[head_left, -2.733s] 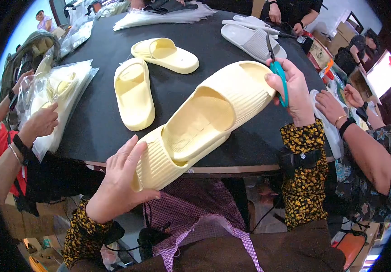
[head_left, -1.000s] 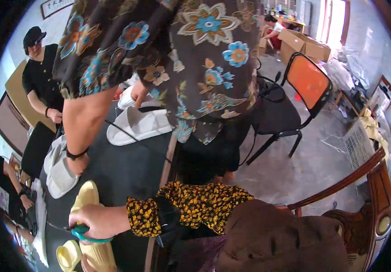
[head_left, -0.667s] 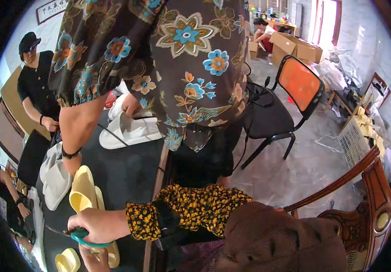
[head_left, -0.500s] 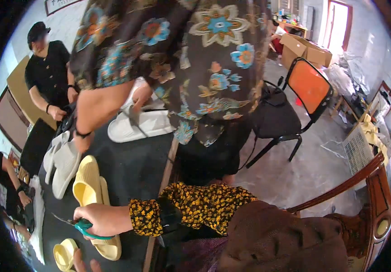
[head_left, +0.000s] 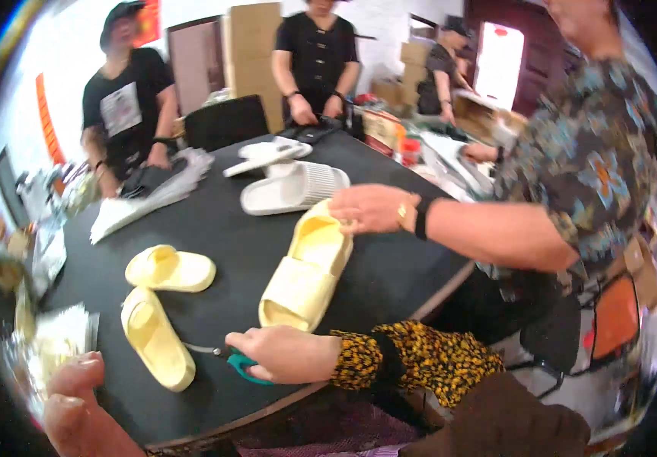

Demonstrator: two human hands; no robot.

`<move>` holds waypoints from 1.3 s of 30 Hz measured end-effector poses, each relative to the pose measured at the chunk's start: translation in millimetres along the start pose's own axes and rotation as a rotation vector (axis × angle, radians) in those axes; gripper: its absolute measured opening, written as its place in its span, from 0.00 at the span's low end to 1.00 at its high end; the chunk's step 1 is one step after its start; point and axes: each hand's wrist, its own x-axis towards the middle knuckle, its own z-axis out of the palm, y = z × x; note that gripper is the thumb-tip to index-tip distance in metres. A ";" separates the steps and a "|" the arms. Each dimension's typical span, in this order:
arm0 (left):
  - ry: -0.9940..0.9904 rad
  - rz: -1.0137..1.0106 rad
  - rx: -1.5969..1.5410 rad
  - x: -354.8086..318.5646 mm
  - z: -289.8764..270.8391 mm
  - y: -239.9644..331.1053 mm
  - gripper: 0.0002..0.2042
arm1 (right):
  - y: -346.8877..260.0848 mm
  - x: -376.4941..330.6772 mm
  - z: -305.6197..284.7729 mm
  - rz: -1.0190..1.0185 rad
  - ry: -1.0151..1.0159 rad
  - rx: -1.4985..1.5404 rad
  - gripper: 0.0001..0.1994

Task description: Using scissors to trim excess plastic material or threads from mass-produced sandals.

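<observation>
My right hand (head_left: 290,356) grips scissors (head_left: 246,367) by their teal handles, with the metal blades pointing left over the dark table. Just beyond the blades lie two small yellow slippers, one (head_left: 159,341) near and one (head_left: 172,270) farther back. My left hand (head_left: 77,404) is raised at the lower left, its visible fingers apart and holding nothing. Past my right hand is a larger pair of yellow slippers (head_left: 298,293), lying together. A co-worker's hand (head_left: 374,209) touches the far end of that pair.
Light grey slippers (head_left: 294,189) lie farther back on the black table (head_left: 225,343). A stack of white plastic sheets (head_left: 149,199) is at the far left, near a co-worker; clear packaging (head_left: 65,335) is near my left hand. A chair (head_left: 614,316) stands at right. Other people stand around.
My view has swung left, showing more of the table. The co-worker at right has reached onto the larger yellow slippers. My left hand shows more; my right still holds the scissors.
</observation>
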 end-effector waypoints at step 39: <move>0.084 -0.623 -0.338 -23.4 -52.2 -16.6 0.15 | -62.8 -0.3 -90.6 -0.458 0.408 -0.234 0.14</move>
